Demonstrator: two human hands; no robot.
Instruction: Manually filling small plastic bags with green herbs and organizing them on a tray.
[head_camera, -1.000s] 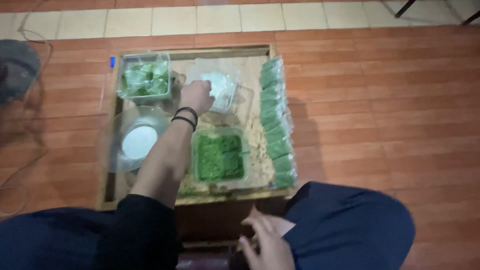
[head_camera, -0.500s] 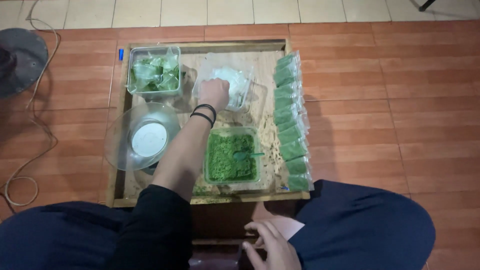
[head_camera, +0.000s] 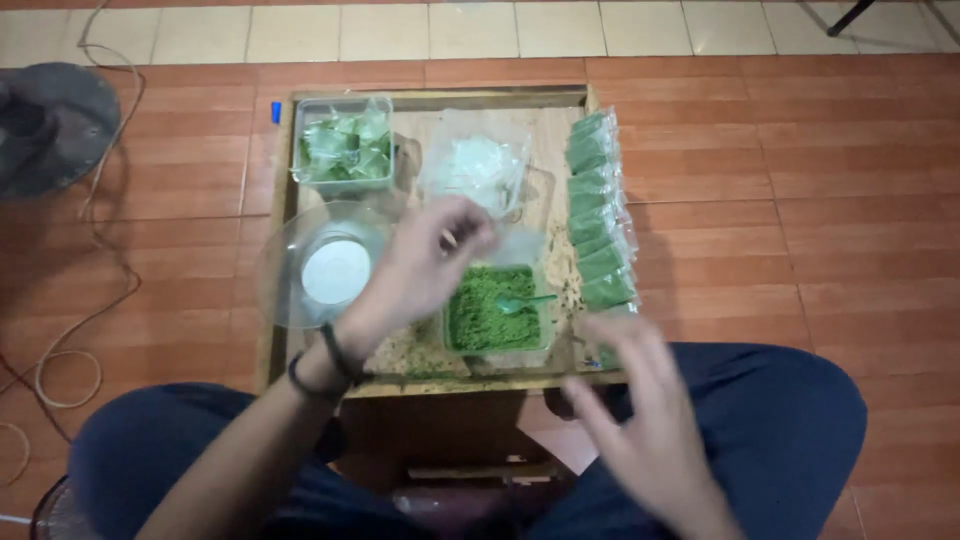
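Observation:
My left hand (head_camera: 420, 270), with a black band on its wrist, hovers over the low wooden table (head_camera: 440, 98). Its fingers are pinched on a thin clear plastic bag (head_camera: 508, 246), blurred by motion. Just below it sits a clear tub of green crumbs (head_camera: 480, 320) with a green spoon (head_camera: 527, 300) lying in it. Behind the hand lies a pile of clear plastic bags (head_camera: 475, 165). My right hand (head_camera: 645, 405) is raised at the table's near right corner, fingers spread, holding nothing.
A clear bowl of white powder (head_camera: 335, 270) stands at the left, with a tub of green wrapped pieces (head_camera: 345, 150) behind it. A row of filled green packets (head_camera: 598, 215) lines the right edge. A fan (head_camera: 55, 125) and cable (head_camera: 70, 370) lie on the tiled floor at left.
My left hand has pulled back from the bag pile toward the tub of crumbs, bringing a clear bag. My right hand has risen from my lap to the table's near edge.

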